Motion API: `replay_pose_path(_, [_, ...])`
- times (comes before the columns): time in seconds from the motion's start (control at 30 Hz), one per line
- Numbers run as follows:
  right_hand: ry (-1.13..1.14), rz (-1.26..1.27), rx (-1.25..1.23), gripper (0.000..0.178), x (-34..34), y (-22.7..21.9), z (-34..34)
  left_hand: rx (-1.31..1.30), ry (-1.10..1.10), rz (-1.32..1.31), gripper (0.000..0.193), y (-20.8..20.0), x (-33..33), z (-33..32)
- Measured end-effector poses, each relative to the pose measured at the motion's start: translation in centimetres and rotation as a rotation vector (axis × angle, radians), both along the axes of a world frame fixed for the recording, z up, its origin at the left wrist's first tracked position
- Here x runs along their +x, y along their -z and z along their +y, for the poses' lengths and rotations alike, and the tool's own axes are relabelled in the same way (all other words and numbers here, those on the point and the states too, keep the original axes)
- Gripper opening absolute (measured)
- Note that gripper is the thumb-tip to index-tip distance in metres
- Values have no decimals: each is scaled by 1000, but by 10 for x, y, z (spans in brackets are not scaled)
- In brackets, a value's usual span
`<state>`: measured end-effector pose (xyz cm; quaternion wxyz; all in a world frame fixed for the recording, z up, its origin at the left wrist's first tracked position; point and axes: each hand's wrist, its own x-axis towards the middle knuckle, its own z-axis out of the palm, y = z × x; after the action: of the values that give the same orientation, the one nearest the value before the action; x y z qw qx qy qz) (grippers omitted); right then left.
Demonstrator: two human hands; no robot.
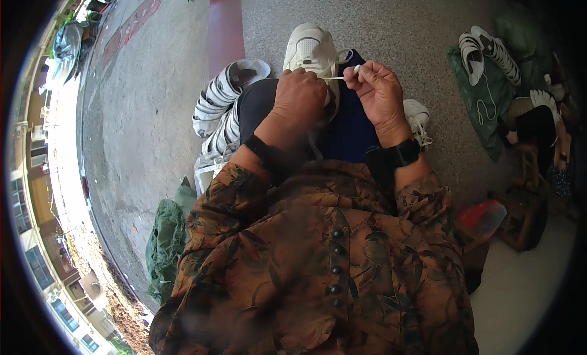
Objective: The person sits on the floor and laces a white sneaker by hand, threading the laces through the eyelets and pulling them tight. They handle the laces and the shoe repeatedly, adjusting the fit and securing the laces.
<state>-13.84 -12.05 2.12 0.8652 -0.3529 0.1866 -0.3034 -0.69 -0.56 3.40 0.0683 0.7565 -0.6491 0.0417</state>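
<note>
Head view: we see our left hand (299, 95) gripping the white sneaker (312, 49) on our lap, our right hand (379, 92) pinching its white lace (333, 77) taut.

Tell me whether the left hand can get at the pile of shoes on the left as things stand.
Probably yes: the pile of shoes lies just beside the left hand, nothing between, though that hand grips the white shoe.

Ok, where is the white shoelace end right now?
In the head view, upper centre: the white shoelace is stretched between the left hand and right hand, just over the white sneaker on the lap.
</note>
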Motion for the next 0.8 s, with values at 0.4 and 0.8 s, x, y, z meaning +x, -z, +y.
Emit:
replay_pose_path(0.4, [199,385,-83,20,-141,65,-74,167,-622,-21,11,44,113,218])
replay_pose_path(0.8, [2,634,-1648,33,-10,1,17,-373,-138,328,15,34,52,100])
